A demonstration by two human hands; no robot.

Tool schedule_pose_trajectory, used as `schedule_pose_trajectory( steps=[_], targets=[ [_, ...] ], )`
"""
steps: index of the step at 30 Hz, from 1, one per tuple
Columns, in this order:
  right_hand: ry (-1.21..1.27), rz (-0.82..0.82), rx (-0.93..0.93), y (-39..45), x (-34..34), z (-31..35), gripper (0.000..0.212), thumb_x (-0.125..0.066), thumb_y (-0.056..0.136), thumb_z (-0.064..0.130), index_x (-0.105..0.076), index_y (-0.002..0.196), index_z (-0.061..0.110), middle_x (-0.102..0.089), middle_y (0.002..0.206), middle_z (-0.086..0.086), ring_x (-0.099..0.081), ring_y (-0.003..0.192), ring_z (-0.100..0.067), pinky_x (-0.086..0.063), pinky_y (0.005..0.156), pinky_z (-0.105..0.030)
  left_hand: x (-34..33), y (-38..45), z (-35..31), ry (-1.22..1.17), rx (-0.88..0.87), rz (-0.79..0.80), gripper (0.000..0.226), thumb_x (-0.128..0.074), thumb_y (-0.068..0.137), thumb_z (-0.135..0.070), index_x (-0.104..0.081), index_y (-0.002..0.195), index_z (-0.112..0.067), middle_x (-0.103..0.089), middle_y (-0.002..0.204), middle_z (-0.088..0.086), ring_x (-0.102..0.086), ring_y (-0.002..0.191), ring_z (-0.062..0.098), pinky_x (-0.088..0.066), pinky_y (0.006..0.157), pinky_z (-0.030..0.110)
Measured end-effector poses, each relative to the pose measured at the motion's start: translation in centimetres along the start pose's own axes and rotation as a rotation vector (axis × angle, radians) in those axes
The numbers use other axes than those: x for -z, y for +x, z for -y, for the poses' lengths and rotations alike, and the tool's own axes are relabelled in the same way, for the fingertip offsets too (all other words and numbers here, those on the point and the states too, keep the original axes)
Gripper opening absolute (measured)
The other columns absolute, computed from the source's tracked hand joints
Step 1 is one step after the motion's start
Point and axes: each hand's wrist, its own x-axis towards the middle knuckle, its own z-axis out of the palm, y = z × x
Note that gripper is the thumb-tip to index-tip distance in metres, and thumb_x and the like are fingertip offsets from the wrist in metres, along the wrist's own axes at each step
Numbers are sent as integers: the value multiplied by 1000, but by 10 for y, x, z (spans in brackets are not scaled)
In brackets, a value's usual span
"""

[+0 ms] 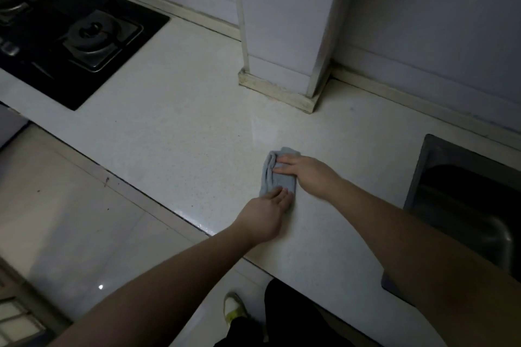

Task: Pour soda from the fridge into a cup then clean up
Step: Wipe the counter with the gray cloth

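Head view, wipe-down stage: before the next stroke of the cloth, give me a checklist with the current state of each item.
1. Folded grey-blue cloth lies flat on the pale speckled countertop: ok.
2. Right hand has its fingers pressed on top of the cloth: ok.
3. Left hand touches the cloth's near edge with its fingertips: ok.
4. Stretch of countertop toward the black glass gas hob is free of objects: ok.
5. Cloth lies apart from the dark metal sink: ok.
6. Spilled soda left on the countertop: cannot tell, light too dim.
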Motion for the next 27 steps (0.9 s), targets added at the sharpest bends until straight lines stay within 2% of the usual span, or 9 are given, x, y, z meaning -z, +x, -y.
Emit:
schedule_pose_trajectory(
  steps=[9, 15, 18, 21, 25, 27],
  targets=[
    [15, 3, 0, -31, 14, -52, 38, -46, 99, 13, -56, 133, 25, -31, 155, 3, -24, 144, -19, -12, 118, -28, 2, 40, -40, 1, -121, 16, 60, -40, 96, -15, -21, 153, -7, -27, 158, 11, -22, 147, 24, -29, 116, 35],
    [10, -112, 0, -59, 12, -74, 40, -48, 97, 8, -54, 134, 21, -30, 155, -3, -26, 143, -24, -18, 118, -36, 0, 54, -55, -6, -164, -1, 56, -39, 98, -15, -25, 153, -13, -29, 158, 6, -23, 146, 18, -31, 113, 33],
    [93, -162, -48, -73, 13, -76, 43, -47, 95, 1, -58, 131, 20, -37, 152, -6, -30, 141, -25, -21, 117, -38, 0, 57, -58, 22, -190, 6, 54, -37, 100, -16, -24, 153, -15, -28, 158, 5, -23, 146, 18, -32, 112, 34],
    [62, -243, -130, -89, 15, -75, 55, -44, 88, -7, -59, 129, 26, -46, 143, -6, -36, 134, -27, -30, 112, -42, 0, 58, -58, 54, -207, -6, 52, -35, 103, -17, -25, 153, -17, -27, 158, 4, -26, 145, 17, -32, 111, 33],
    [-25, -339, -194, -107, 0, -76, 55, -44, 92, 0, -52, 136, 32, -43, 144, -5, -36, 132, -27, -32, 110, -41, 3, 60, -51, 79, -245, -19, 49, -36, 103, -16, -30, 151, -22, -28, 158, 3, -31, 143, 18, -25, 114, 29],
    [-25, -365, -249, -114, -6, -72, 44, -41, 96, 16, -51, 136, 32, -46, 138, -5, -40, 127, -26, -35, 105, -37, 3, 61, -45, 97, -300, -23, 47, -37, 103, -15, -34, 150, -20, -30, 157, 3, -28, 144, 17, -19, 115, 28]
  ],
)
